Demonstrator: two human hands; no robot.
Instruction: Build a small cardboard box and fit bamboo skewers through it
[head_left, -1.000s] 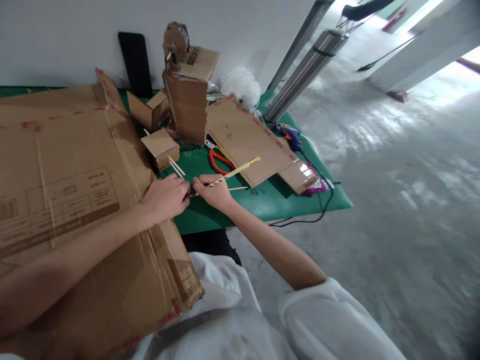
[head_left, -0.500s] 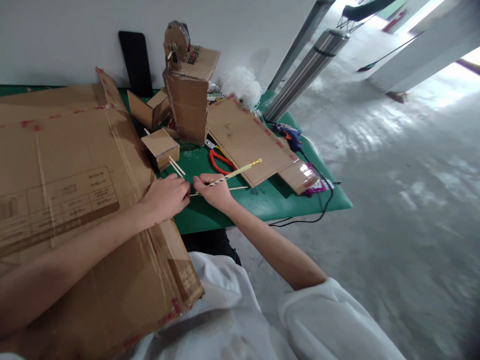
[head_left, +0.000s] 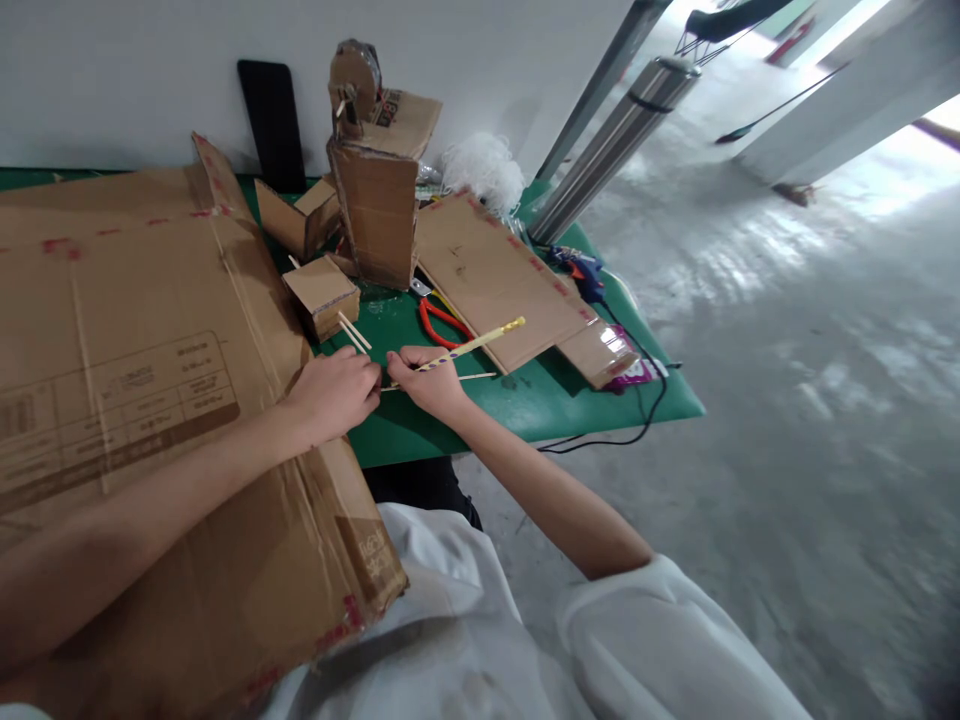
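Note:
My right hand [head_left: 426,378] is closed round a pale yellow pencil [head_left: 480,341] with dark markings, which slants up to the right. Beneath that hand a thin wooden stick [head_left: 478,377] runs sideways, its right end sticking out past the wrist. My left hand [head_left: 343,392] is closed on the left part of the same stick, fingers curled under. The pencil's tip is hidden behind my right fingers. Just beyond my left hand, a small cardboard box [head_left: 324,295] has two pale sticks [head_left: 355,332] poking out of it.
A large flattened carton [head_left: 150,280] covers the left of the green table [head_left: 480,415]. Behind are a cardboard tower [head_left: 375,210], a black phone-like slab [head_left: 271,125] and white shredded filler [head_left: 484,172]. Red-handled pliers [head_left: 442,325], a cardboard sheet [head_left: 499,275] and a blue glue gun [head_left: 585,272] lie rightward.

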